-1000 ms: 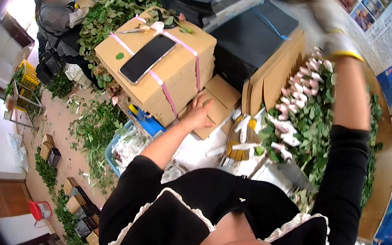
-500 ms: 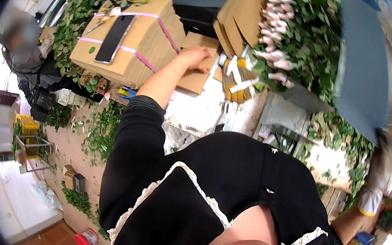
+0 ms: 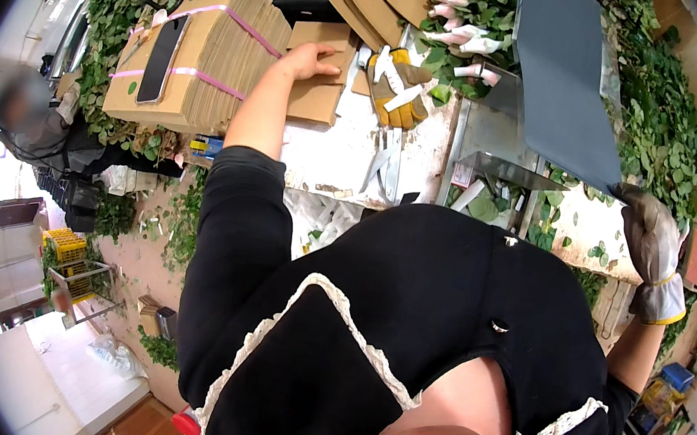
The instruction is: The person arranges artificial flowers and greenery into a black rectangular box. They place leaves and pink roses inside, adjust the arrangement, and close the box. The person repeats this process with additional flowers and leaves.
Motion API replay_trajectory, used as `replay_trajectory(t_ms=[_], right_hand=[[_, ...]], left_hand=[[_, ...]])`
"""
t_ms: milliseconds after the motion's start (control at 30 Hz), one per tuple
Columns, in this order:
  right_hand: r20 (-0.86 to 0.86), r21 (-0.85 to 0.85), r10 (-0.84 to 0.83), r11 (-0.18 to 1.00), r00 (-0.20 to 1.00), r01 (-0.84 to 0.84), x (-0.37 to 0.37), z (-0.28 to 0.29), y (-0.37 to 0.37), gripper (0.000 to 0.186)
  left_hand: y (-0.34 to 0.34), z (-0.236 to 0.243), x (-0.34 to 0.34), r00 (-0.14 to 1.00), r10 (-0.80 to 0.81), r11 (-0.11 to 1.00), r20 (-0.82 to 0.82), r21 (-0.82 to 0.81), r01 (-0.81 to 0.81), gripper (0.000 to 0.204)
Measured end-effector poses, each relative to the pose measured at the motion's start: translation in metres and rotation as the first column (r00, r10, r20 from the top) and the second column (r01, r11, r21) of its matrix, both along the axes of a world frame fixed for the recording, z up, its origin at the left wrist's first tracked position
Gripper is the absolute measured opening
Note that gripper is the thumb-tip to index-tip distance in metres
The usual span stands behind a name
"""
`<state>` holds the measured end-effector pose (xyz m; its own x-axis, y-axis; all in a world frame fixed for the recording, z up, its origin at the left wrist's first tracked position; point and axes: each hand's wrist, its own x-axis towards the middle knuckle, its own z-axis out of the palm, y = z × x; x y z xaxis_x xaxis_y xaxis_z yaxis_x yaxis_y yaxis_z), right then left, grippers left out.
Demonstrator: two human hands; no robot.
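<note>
My left hand (image 3: 308,61) is bare, its fingers apart on a flat cardboard piece (image 3: 315,102). Beside it stands a pink-strapped cardboard stack (image 3: 210,70) with a black phone (image 3: 162,58) on top. My right hand (image 3: 643,241), in a grey glove with a yellow cuff, grips the lower corner of a big dark grey sheet (image 3: 565,83). A yellow-brown work glove (image 3: 388,109), with white strips on it, lies right of my left hand. Wrapped pink-white rose heads (image 3: 459,27) with leaves lie behind the sheet, near a metal tray (image 3: 485,130).
Dense foliage (image 3: 106,31) lines the bench's left side, and more (image 3: 647,124) is piled at the right. A grey-clad person (image 3: 45,137) works at the left. Below are a yellow crate (image 3: 66,248) and leaves on the floor. A white worktop (image 3: 330,154) runs across the middle.
My gloved right hand has come from high at the back down to the right side, pulling the grey sheet. My left hand stays on the cardboard. The view has shifted.
</note>
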<state>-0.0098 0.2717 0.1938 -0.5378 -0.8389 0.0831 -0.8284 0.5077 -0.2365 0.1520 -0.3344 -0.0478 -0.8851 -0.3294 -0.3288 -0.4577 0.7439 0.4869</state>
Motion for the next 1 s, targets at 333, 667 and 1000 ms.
replay_trajectory(t_ms=[333,667,1000], right_hand=[[-0.029,0.018,0.166,0.986,0.986,-0.166,-0.008,0.0,0.009,0.023],[0.345,-0.022,0.469,0.87,0.813,-0.492,-0.017,0.049,0.005,0.019],[0.807,0.007,0.431,0.676,-0.403,0.737,-0.128,-0.218,-0.014,0.045]], left_hand=[[0.006,0.003,-0.007,0.987,-0.151,0.871,0.062,-0.464,0.162,0.032],[0.233,0.19,-0.077,0.311,0.182,0.954,-0.933,0.244,0.176,0.025],[0.3,-0.085,-0.12,0.949,0.134,0.4,-0.285,0.892,0.211,0.035]])
